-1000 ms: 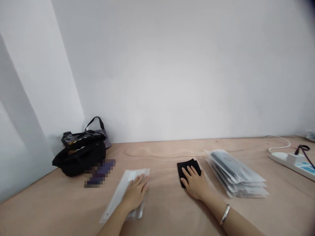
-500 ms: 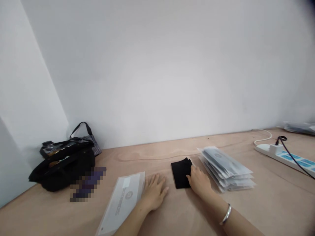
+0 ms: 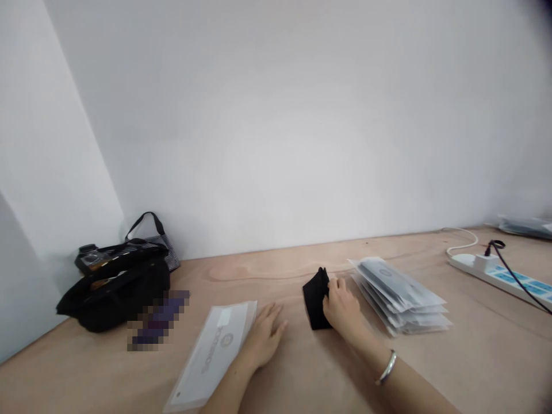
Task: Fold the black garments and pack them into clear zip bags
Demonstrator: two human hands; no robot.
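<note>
Folded black cloth lies on the wooden table, its right edge lifted by my right hand, whose fingers are closed on it. What the cloth is exactly I cannot tell. My left hand rests with fingers stretched out on the table, along the right edge of a frosted plastic pouch. Grey lettering, a round logo and a pale label show on this pouch. Right of my right hand stands a stack of similar frosted pouches, with dark contents showing through.
At the left sit a black bag with a bottle in it and a striped bag behind. A blurred-out purple item lies near them. A white power strip with cables is at the right; more pouches lie beyond.
My right hand has raised the right side of the black cloth and moved slightly left. My left hand has shifted a little left towards the pouch.
</note>
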